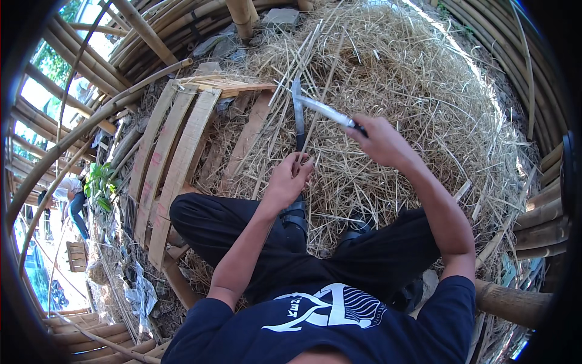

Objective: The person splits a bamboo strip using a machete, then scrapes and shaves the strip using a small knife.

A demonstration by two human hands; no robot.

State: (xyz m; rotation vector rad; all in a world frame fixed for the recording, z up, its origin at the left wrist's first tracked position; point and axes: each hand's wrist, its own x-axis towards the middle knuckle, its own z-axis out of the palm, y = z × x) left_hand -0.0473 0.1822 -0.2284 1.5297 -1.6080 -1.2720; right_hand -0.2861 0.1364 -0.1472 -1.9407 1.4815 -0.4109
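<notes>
My right hand (383,143) is closed round the black handle of a knife (327,111), its pale blade pointing left and away from me. Below and to the left, my left hand (289,182) has its fingers curled at the dark handle of a second blade (298,115), which points away from me. Near their tips the two blades cross, and from above I cannot tell if they touch. Thin strips of split bamboo (315,45) lie close by, some running past the left hand.
Dry straw and shavings (400,79) cover the ground before me. A slatted wooden crate (182,145) stands on the left. Bamboo poles (139,30) wall the space, and one pole (509,303) lies by my right elbow. Far left, another person (70,191) bends over.
</notes>
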